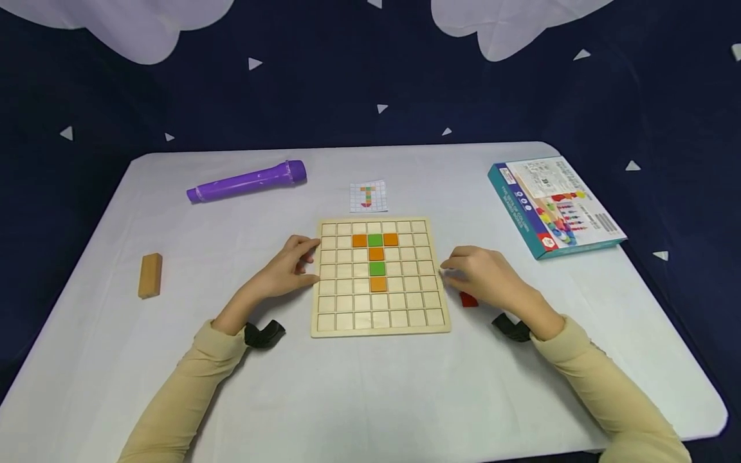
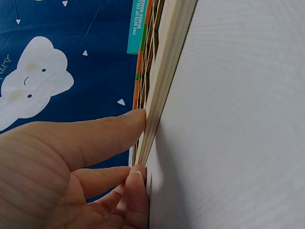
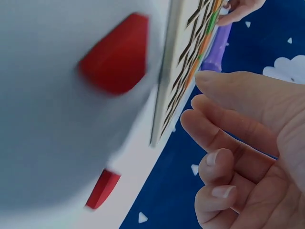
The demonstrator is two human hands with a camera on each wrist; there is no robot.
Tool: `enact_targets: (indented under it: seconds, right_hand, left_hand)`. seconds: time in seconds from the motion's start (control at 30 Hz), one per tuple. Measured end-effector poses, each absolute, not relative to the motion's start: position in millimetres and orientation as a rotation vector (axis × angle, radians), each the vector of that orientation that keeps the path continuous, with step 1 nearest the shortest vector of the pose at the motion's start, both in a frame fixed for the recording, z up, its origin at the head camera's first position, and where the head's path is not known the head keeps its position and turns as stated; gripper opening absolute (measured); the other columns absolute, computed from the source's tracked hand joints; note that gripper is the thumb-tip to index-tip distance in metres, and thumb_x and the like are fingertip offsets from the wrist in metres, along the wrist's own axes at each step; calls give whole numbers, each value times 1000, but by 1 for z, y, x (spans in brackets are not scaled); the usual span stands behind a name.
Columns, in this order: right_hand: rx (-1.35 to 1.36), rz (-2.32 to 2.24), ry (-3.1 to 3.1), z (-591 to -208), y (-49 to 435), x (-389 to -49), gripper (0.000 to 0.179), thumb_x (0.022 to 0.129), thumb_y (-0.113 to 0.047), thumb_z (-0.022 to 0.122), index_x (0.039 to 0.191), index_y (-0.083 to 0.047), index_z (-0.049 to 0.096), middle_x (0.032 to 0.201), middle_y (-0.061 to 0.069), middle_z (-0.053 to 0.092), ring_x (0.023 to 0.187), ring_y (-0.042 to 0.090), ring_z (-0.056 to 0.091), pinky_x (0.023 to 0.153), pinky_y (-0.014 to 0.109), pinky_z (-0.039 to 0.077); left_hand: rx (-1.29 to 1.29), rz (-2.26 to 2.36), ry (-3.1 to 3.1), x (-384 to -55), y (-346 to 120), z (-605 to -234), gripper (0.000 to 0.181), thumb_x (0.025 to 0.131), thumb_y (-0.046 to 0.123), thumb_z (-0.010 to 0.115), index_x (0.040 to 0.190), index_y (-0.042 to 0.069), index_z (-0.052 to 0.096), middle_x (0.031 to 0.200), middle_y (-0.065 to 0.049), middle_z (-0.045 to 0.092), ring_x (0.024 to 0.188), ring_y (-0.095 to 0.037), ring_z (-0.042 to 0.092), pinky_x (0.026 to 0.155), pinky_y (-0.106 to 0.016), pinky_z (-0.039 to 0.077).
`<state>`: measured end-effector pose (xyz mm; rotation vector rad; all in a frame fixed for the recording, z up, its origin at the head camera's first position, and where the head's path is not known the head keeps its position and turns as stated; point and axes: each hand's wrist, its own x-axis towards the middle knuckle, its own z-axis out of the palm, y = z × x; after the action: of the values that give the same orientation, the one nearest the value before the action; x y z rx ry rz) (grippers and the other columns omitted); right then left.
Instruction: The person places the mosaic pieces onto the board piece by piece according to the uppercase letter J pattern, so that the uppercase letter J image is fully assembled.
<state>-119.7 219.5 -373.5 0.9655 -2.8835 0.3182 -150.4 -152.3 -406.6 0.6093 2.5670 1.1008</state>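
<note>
A light wooden grid board lies flat on the table. Several orange squares and two green squares sit in its cells, forming a T shape. My left hand touches the board's left edge with thumb and fingertips spread along it. Beside the right edge is my right hand, fingers loosely bent and holding nothing. Below that hand lies a red piece with a curved side. The right wrist view shows this red piece and a second red piece.
Behind the board lies a small pattern card with a coloured figure. A purple tube is at the back left, a wooden block at the far left. A toy box occupies the back right. Black straps hang at both wrists.
</note>
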Motion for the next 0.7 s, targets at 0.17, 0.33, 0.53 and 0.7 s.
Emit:
enact_targets:
  seconds: [0.17, 0.33, 0.53, 0.7]
  right_hand:
    - [925, 315, -2887, -375, 233, -120, 19, 75, -7, 74, 94, -5, 74, 89, 5, 68, 82, 19, 65, 64, 34, 53]
    - [892, 319, -2869, -379, 244, -121, 20, 74, -6, 73, 94, -5, 73, 90, 5, 68, 80, 17, 64, 64, 34, 53]
    - [849, 321, -2865, -384, 253, -125, 22, 75, -6, 74, 97, -3, 73, 93, 7, 67, 81, 19, 64, 66, 36, 54]
    - [826, 317, -2876, -388, 259, -128, 23, 76, -9, 74, 98, -3, 72, 91, 8, 67, 79, 19, 63, 66, 36, 54]
  left_hand:
    - [610, 1082, 2580, -149, -154, -405, 71, 83, 7, 66, 142, -7, 31, 126, -20, 37, 95, -22, 46, 77, -25, 42]
    - [616, 1072, 2583, -148, -155, -405, 70, 83, 6, 66, 142, -7, 31, 126, -21, 37, 96, -22, 46, 77, -25, 43]
    - [626, 1082, 2584, -148, -154, -406, 69, 83, 6, 66, 142, -7, 31, 126, -21, 37, 97, -22, 46, 77, -25, 43]
    - [630, 1085, 2582, -149, -153, -408, 70, 83, 6, 66, 142, -7, 31, 127, -20, 37, 96, -22, 46, 77, -23, 43]
